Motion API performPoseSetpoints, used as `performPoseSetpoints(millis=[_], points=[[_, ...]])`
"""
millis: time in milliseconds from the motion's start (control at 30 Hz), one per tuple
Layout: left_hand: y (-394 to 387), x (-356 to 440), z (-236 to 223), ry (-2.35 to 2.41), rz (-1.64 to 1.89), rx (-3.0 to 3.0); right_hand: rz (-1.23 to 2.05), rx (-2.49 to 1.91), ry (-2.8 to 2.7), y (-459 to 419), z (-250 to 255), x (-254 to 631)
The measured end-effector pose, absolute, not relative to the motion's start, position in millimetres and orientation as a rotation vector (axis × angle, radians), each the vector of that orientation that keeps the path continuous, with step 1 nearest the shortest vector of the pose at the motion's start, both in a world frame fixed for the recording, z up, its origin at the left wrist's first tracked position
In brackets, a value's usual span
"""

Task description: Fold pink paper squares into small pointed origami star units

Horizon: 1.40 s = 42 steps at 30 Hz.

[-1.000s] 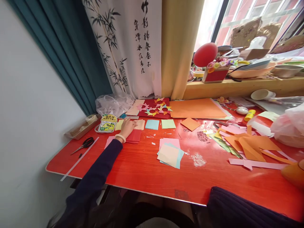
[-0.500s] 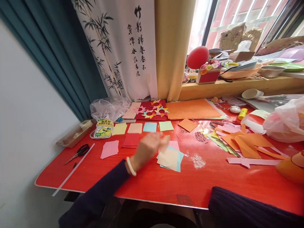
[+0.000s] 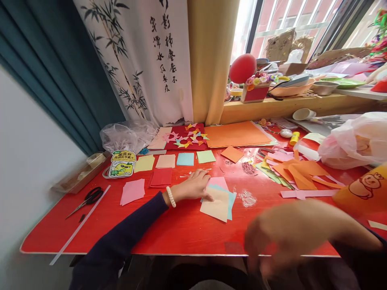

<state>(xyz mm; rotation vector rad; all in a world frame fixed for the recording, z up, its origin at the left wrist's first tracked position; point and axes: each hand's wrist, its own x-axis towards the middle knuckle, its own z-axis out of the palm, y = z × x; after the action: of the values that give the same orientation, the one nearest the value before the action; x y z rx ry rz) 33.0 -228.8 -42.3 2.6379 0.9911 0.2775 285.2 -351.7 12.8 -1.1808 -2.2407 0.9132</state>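
Note:
My left hand, with a beaded bracelet at the wrist, rests at the left edge of a small overlapping paper pile. Its thumb touches the peach paper square on top, and the other fingers are spread apart from the thumb. Under the peach sheet, a light blue square and a pink square stick out. At the near right table edge my right hand is smeared by motion; its fingers point down and whatever they may hold cannot be made out.
Colored paper squares lie in rows, with a red stack and pink stack nearest. Black-handled scissors lie left. Orange paper scraps, a plastic bag and an orange object with a drawn figure occupy the right. Paper stars sit behind.
My left hand has lowered onto the paper pile, and the peach square sits slightly turned. My right hand has come into view at the lower right. The view has shifted a little to the right.

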Motion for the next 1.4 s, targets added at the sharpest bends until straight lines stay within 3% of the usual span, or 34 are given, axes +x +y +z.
performPoseSetpoints(millis=[133, 233, 400, 700, 933, 1167, 1400], points=[[-226, 49, -40, 0.953, 0.237, 2.539, 1.218, -1.166, -2.485, -255, 28, 291], [-228, 52, -38, 0.975, 0.288, 2.441, 1.28, -1.13, -2.242, -225, 31, 285], [-227, 39, -29, 1.058, 0.543, 2.224, 1.206, -0.991, -1.68, -237, -8, 240], [-225, 36, -33, 1.034, 1.148, 1.904, 1.056, -0.941, -1.515, -238, -54, 207], [-222, 42, -66, 0.928, 1.154, 1.711, 0.872, -1.072, -1.518, -238, -63, 212], [-230, 42, -58, 0.897, 1.246, 1.735, 0.741, -1.038, -1.587, -241, -65, 211], [-232, 44, -61, 0.888, 1.228, 1.761, 0.816, -0.988, -1.668, -240, -74, 210]])
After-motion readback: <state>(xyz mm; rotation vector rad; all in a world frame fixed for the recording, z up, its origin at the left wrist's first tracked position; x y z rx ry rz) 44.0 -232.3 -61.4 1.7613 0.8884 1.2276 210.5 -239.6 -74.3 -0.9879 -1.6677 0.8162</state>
